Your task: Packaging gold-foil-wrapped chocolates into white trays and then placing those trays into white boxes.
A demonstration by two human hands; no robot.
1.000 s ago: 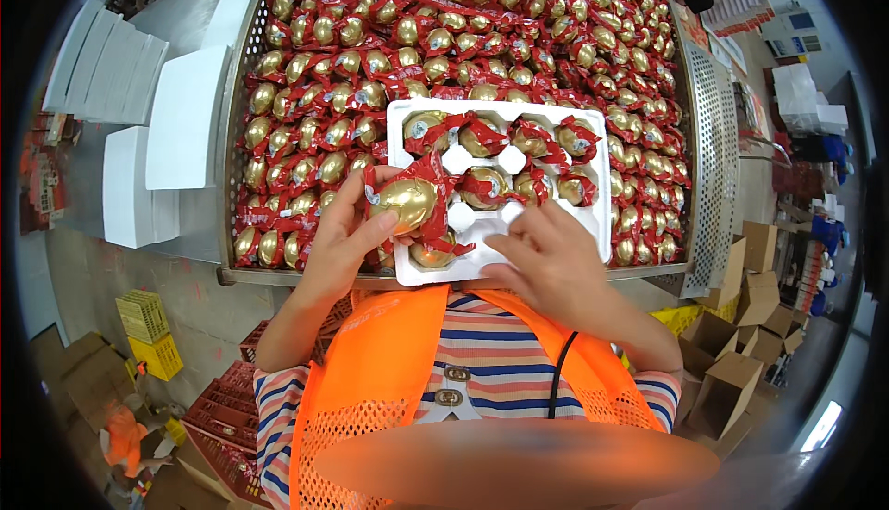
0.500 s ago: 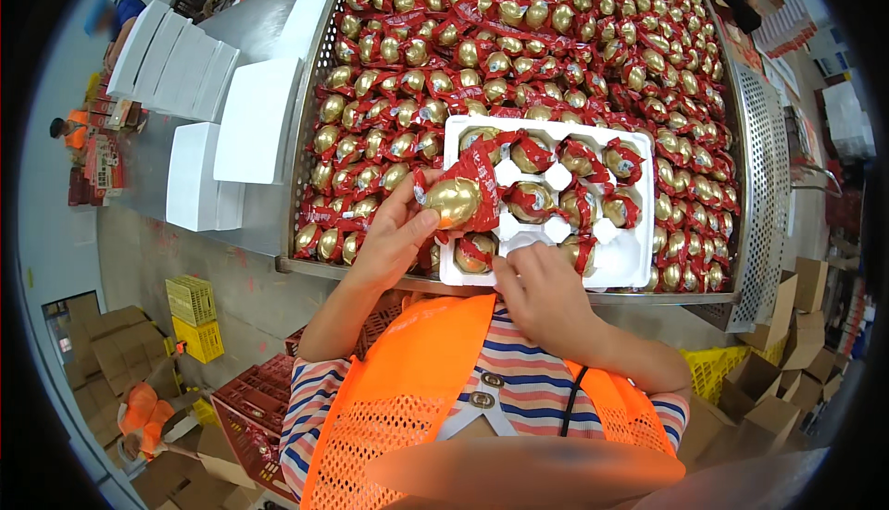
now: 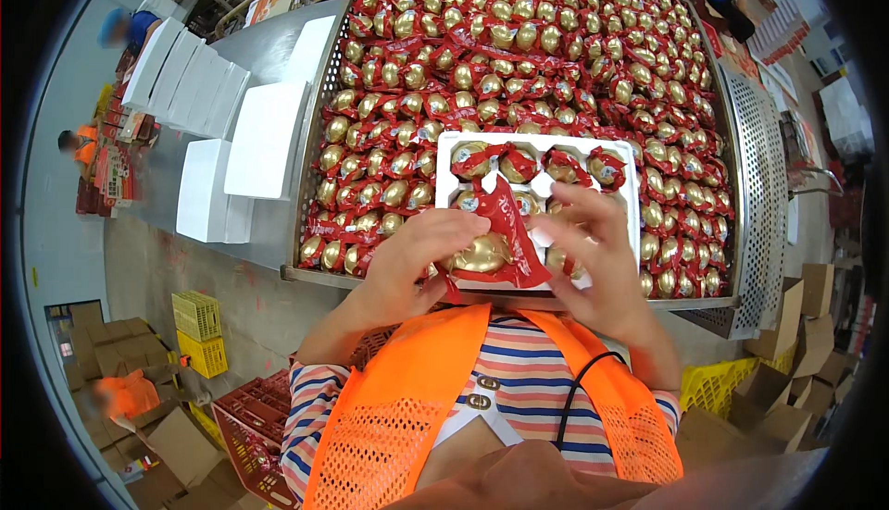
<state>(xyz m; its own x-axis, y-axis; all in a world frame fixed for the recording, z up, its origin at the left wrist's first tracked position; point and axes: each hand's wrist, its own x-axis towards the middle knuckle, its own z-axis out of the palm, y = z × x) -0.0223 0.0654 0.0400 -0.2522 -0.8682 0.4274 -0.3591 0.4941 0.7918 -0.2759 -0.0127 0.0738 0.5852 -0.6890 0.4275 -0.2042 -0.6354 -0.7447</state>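
A gold egg-shaped item in a red-printed wrapper (image 3: 482, 255) is held in my left hand (image 3: 414, 258), its fingers closed around the left side. The red wrapper end stands up toward the right. Close to that end is my right hand (image 3: 600, 260), fingers spread and curved, with nothing visible in it. Beneath both hands lies a white foam tray (image 3: 539, 138) with round pockets. Wrapped gold eggs (image 3: 519, 166) fill its far row; my hands and the held egg hide much of the nearer pockets.
Rows of wrapped gold eggs (image 3: 528, 38) cover a metal table with a perforated rim (image 3: 752, 167). White foam trays or lids (image 3: 267, 140) stand stacked at the left. Yellow crates (image 3: 201, 334), red crates (image 3: 248, 427) and cardboard boxes (image 3: 787, 362) surround me. Other people work farther off.
The held egg has moved right and nearer to me, its wrapper turned. My right hand has lifted off the tray's near edge and opened beside the wrapper. The tray has shifted slightly left.
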